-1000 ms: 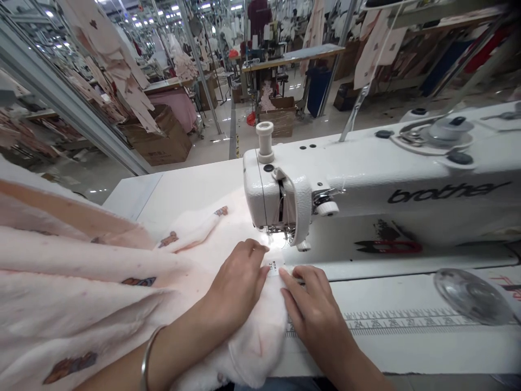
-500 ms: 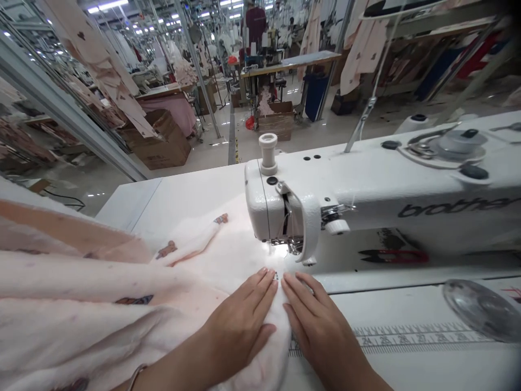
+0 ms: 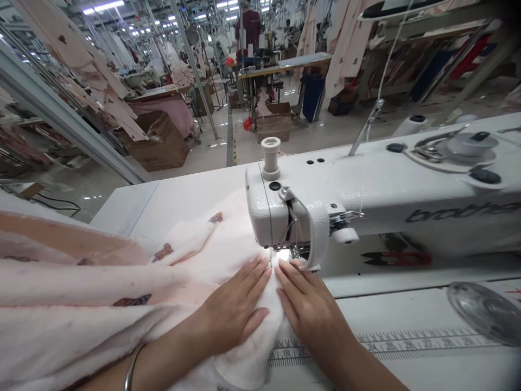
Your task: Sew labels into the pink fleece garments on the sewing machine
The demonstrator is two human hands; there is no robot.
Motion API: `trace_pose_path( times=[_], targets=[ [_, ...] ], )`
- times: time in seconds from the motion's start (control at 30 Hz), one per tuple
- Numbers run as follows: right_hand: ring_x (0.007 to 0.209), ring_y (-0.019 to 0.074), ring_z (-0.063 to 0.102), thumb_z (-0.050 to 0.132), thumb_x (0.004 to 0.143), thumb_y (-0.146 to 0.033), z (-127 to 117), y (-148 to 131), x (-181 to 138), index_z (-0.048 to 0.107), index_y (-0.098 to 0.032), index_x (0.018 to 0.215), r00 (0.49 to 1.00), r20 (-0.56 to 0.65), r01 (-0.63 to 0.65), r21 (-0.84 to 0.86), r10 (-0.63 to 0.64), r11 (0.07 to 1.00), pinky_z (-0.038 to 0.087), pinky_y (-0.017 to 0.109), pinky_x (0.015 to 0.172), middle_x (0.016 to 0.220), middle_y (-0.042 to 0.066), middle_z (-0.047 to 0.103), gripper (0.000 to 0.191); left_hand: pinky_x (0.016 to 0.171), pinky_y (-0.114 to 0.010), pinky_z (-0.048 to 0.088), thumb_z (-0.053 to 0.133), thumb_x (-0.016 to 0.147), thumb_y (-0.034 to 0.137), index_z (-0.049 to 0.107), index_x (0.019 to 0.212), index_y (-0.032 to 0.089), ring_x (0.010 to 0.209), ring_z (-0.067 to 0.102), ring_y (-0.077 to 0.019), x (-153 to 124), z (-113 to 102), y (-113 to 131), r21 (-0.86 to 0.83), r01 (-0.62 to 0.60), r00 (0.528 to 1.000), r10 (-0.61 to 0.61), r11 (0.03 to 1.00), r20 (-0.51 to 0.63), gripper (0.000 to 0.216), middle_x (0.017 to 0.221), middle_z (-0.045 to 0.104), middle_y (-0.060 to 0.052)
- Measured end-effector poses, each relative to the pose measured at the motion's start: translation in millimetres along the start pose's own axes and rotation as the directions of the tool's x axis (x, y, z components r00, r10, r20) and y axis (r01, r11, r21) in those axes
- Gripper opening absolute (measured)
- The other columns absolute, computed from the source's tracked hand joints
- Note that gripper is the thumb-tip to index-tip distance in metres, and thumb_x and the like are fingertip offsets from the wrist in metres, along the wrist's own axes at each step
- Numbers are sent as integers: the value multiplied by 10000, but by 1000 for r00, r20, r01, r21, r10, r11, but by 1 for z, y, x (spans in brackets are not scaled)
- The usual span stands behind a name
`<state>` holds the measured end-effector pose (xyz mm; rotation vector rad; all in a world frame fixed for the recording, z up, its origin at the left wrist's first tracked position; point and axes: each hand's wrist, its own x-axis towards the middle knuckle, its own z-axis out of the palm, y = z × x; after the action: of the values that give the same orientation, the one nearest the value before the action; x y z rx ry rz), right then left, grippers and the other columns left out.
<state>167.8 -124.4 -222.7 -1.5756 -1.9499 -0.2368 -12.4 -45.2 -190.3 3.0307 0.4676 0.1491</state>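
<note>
Pale pink fabric [image 3: 191, 277] with small printed figures lies over the left of the sewing table and runs under the head of a white sewing machine [image 3: 280, 212]. My left hand [image 3: 238, 304] rests flat on the fabric, fingers stretched out towards the lit needle area [image 3: 283, 254]. Just right of it, my right hand [image 3: 307, 304] lies with fingers extended at the fabric's right edge, its fingertips close to the presser foot. A small patterned tag or print [image 3: 270, 263] shows between the fingertips. The needle itself is hard to make out.
Red-handled thread snips [image 3: 396, 258] lie under the machine arm. A ruler strip [image 3: 391, 346] runs along the table's front, near a clear round object [image 3: 482, 312]. Beyond the table stand a cardboard box [image 3: 157, 144], hanging pink fabric pieces and a person [image 3: 249, 27] at another workstation.
Both hands have moved forward with the fabric, bringing the fingertips nearer to the presser foot. More of the ruler strip shows between fabric and right hand. The view has shifted slightly.
</note>
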Motion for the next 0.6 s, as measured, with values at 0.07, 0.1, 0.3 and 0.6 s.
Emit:
trace_pose_path(
  times=[0.07,0.1,0.3,0.6],
  targets=[
    [1044,295,560,444,894,-106,3,2,2,620,-48,1125,1000,25,-15,-9,15,1000,501,424,801,1132,143,643,296,1105,-450,367,440,911,295,287,1407,44,1394,225,-290,3,-2,-4,-16,-1,1000,2,1000,27,577,1447,356,-193],
    [1038,292,569,439,899,-113,4,2,2,614,-51,1131,999,32,-21,-15,22,1000,505,416,783,1132,146,643,298,1109,-452,360,437,912,296,298,1403,48,1398,213,-291,4,-4,-6,-25,1,999,0,1000,45,568,1453,345,-192],
    [983,263,603,409,904,-116,6,2,8,606,-56,1136,999,16,-28,-27,28,999,520,394,780,1145,142,641,311,1144,-446,304,413,917,288,296,1406,66,1411,187,-271,9,-11,-10,-57,23,995,-18,998,98,549,1493,272,-174],
    [1008,268,586,418,912,-134,9,4,9,611,-57,1131,999,9,-41,22,40,999,525,409,795,1130,161,632,302,1162,-448,280,402,928,319,314,1387,42,1418,158,-270,7,-1,-16,-25,-8,999,9,1000,53,543,1492,267,-184]
  ],
)
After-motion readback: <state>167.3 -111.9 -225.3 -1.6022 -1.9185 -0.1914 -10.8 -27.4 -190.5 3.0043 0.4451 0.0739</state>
